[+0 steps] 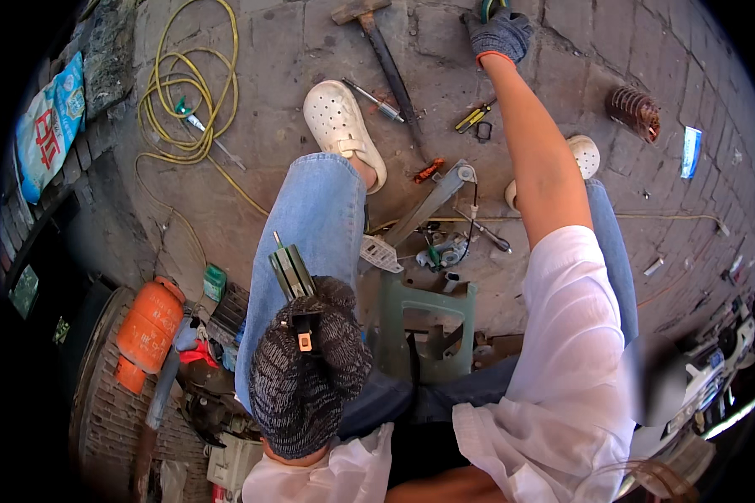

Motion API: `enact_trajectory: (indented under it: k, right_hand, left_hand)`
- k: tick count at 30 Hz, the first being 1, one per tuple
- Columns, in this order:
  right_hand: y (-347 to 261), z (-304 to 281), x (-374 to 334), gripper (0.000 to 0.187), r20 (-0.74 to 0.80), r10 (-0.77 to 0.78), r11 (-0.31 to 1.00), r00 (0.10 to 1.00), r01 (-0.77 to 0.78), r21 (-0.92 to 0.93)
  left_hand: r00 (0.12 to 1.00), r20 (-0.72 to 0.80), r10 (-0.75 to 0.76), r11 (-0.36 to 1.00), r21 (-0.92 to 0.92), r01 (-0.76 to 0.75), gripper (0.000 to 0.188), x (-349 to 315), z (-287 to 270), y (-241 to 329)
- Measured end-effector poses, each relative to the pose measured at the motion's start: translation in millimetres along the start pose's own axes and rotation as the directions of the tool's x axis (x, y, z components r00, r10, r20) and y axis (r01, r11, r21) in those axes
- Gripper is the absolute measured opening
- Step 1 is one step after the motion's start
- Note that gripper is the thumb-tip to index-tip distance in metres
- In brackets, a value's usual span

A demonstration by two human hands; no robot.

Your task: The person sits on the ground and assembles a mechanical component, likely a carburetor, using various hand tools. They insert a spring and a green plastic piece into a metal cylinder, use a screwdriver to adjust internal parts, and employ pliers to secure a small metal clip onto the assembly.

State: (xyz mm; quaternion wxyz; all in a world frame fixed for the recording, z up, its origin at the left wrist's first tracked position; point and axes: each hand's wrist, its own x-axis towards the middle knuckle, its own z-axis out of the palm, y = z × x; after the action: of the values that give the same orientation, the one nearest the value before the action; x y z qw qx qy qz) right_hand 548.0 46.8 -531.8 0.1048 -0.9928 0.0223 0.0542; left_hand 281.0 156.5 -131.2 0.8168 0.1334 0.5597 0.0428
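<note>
Left hand: in the head view, the dark-gloved left hand is closed round a green part, over the left thigh, probably so that the leg can steady it; whether it touches the denim cannot be told.
Green part: stands out beyond the fingers, its thin pin pointing away from the body; a grip low down seems to keep that end free.
Black piece: a small black piece with a copper-coloured end shows against the glove; whether it joins the green part is unclear.
Right hand: the grey-gloved right hand, arm outstretched, is at a green-and-yellow object cut by the upper edge; cannot tell whether it grips it or only touches.
Tools: hammer, metal driver and yellow-black screwdriver lie on the paved floor, likely there for easy reach.
Metal arm: the long metal arm lies between the legs, just beyond the green stool, perhaps to stay close.
Cable: yellow loops lie left of the hammer.
</note>
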Motion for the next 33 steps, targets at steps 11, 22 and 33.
enact_trajectory:
  k: [11,22,33]
  right_hand:
    - [37,-90,-147,0.020,0.665,-0.071,-0.178,0.744,-0.665,0.725]
    - [61,-402,-403,0.058,0.480,-0.449,0.412,0.754,-0.302,0.860]
    - [79,-504,-502,0.033,0.718,-0.533,0.289,0.448,-0.701,0.652]
  left_hand:
    - [0.985,0.161,-0.066,0.998,0.027,0.063,0.035,13,-10,-2]
    - [0.663,0.709,0.240,0.774,0.273,-0.571,0.022,-48,-56,-52]
    - [0.118,0.870,0.479,-0.147,0.212,-0.966,0.023,-124,-132,-102]
